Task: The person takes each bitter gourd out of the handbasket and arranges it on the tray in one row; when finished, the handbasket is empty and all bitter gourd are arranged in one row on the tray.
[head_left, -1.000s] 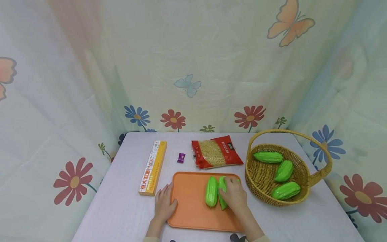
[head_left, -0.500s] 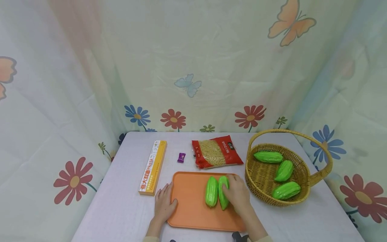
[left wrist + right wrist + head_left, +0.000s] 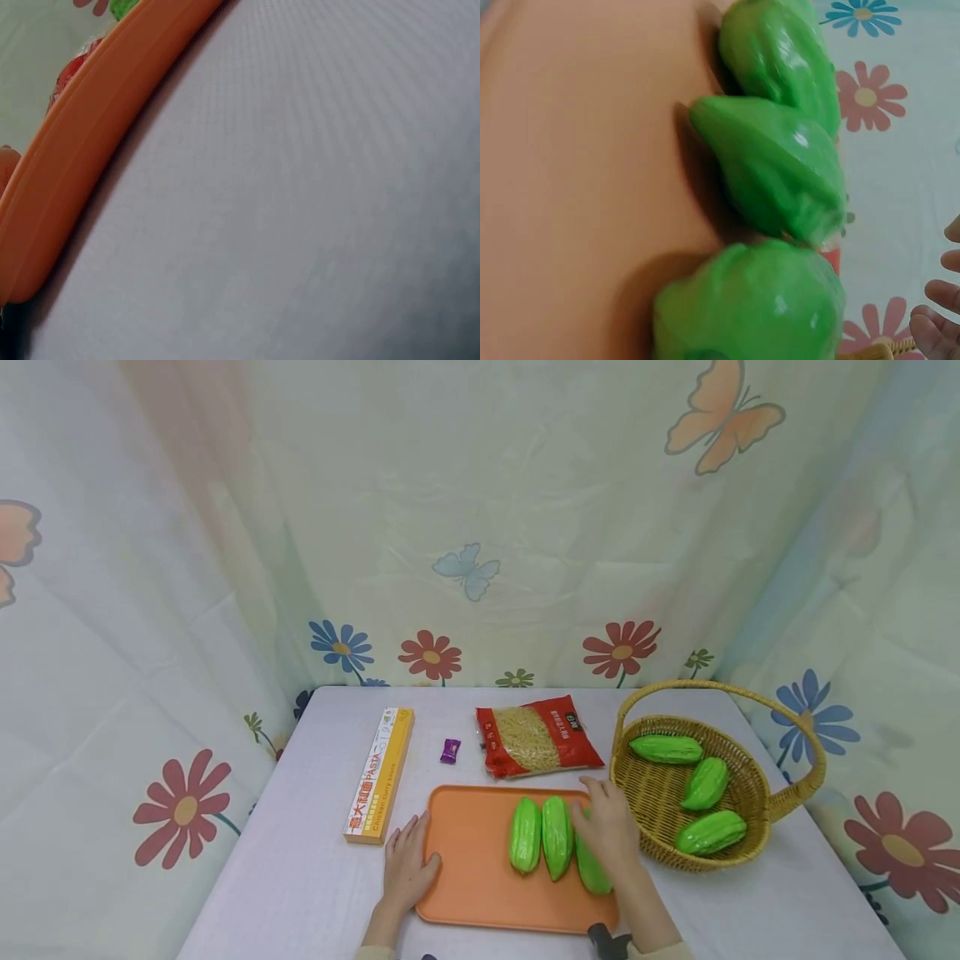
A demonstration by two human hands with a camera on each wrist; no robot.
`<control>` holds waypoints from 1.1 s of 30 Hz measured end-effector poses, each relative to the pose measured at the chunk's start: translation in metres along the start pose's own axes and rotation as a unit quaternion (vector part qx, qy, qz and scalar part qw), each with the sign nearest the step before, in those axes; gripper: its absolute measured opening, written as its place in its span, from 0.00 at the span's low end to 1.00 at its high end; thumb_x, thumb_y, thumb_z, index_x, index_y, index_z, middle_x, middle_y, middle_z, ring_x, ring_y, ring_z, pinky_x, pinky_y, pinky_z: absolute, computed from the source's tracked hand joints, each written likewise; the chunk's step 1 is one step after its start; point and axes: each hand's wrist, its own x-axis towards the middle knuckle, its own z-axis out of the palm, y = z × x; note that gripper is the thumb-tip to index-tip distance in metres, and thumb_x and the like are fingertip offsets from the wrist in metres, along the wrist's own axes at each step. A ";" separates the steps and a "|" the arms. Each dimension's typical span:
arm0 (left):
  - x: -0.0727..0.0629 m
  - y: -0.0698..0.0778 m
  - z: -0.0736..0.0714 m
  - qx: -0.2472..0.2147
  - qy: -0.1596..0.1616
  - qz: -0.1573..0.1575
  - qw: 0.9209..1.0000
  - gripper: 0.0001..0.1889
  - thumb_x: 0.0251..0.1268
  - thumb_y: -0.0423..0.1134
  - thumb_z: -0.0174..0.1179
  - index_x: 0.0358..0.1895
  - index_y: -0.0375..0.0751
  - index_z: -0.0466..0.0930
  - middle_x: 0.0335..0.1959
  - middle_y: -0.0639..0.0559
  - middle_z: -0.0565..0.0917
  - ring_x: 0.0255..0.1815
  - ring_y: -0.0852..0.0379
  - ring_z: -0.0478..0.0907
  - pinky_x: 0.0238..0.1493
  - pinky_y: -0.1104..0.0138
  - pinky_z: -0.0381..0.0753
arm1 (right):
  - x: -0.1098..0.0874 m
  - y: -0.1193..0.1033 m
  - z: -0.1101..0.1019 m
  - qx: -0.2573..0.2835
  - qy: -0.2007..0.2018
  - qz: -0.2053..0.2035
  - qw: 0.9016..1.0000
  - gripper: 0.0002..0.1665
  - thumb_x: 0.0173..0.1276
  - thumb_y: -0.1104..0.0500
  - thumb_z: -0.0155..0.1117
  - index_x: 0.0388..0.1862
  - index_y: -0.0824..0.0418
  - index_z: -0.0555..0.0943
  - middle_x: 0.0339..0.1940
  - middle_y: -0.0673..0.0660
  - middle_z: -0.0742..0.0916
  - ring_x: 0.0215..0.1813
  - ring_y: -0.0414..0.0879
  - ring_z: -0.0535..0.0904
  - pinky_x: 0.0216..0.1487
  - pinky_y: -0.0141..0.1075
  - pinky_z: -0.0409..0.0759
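Observation:
Three shiny, ridged green bitter melons lie side by side on the orange tray: a left one, a middle one and a right one. My right hand is over the tray's right side with its fingers spread, partly covering the right melon in the head view. The right wrist view shows its fingers apart from the melons. My left hand rests at the tray's left edge, fingers extended outside and thumb over the rim. The left wrist view shows mainly the tray's outer side.
A wicker basket with a tall handle stands to the right, holding three more green melons. Behind the tray lie a red bag of pasta and a purple wrapped candy. A yellow-and-white pasta box lies at left.
My right hand has left the middle melon and moved right, toward the basket side. The right melon, largely hidden before, now shows. My left hand has stayed in place.

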 end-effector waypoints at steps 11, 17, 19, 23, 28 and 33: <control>0.000 -0.001 0.000 0.009 0.005 0.004 1.000 0.35 0.52 0.40 0.56 0.67 0.39 0.60 0.64 0.46 0.67 0.67 0.48 0.59 0.66 0.51 0.44 | 0.013 0.015 -0.014 -0.002 -0.050 0.041 0.998 0.26 0.56 0.58 0.61 0.54 0.65 0.75 0.43 0.67 0.79 0.43 0.62 0.76 0.28 0.50 0.78; 0.000 -0.002 0.001 0.012 0.000 -0.001 1.000 0.36 0.51 0.40 0.56 0.68 0.40 0.59 0.65 0.46 0.67 0.67 0.48 0.58 0.66 0.51 0.43 | 0.017 0.023 -0.021 0.015 -0.087 0.062 0.994 0.35 0.56 0.53 0.62 0.62 0.65 0.67 0.52 0.71 0.75 0.52 0.66 0.71 0.43 0.59 0.73; -0.001 -0.002 0.000 0.010 -0.002 -0.003 1.000 0.35 0.52 0.41 0.56 0.67 0.39 0.59 0.64 0.46 0.68 0.67 0.48 0.59 0.66 0.51 0.43 | 0.018 0.028 -0.022 0.020 -0.080 0.055 0.995 0.36 0.56 0.54 0.63 0.62 0.67 0.67 0.51 0.72 0.75 0.52 0.67 0.69 0.45 0.60 0.72; -0.001 -0.001 -0.001 0.003 0.001 -0.002 1.000 0.35 0.51 0.40 0.56 0.67 0.39 0.60 0.64 0.45 0.68 0.66 0.47 0.59 0.65 0.50 0.44 | 0.022 0.035 -0.021 0.024 -0.073 0.042 0.996 0.35 0.55 0.55 0.64 0.61 0.67 0.68 0.51 0.72 0.73 0.53 0.67 0.67 0.46 0.60 0.70; 0.000 0.000 -0.001 0.006 0.001 -0.005 1.000 0.36 0.52 0.40 0.56 0.67 0.39 0.59 0.64 0.46 0.68 0.66 0.47 0.59 0.66 0.50 0.43 | 0.027 0.042 -0.020 0.022 -0.088 0.041 0.995 0.36 0.55 0.56 0.63 0.61 0.67 0.67 0.53 0.73 0.71 0.54 0.68 0.64 0.46 0.61 0.69; 0.000 0.000 0.000 0.007 -0.004 -0.009 1.000 0.35 0.52 0.40 0.56 0.67 0.39 0.59 0.64 0.46 0.67 0.67 0.47 0.58 0.66 0.50 0.43 | 0.032 0.050 -0.018 0.015 -0.086 0.045 0.995 0.34 0.56 0.57 0.61 0.61 0.69 0.67 0.54 0.76 0.69 0.54 0.71 0.63 0.47 0.62 0.67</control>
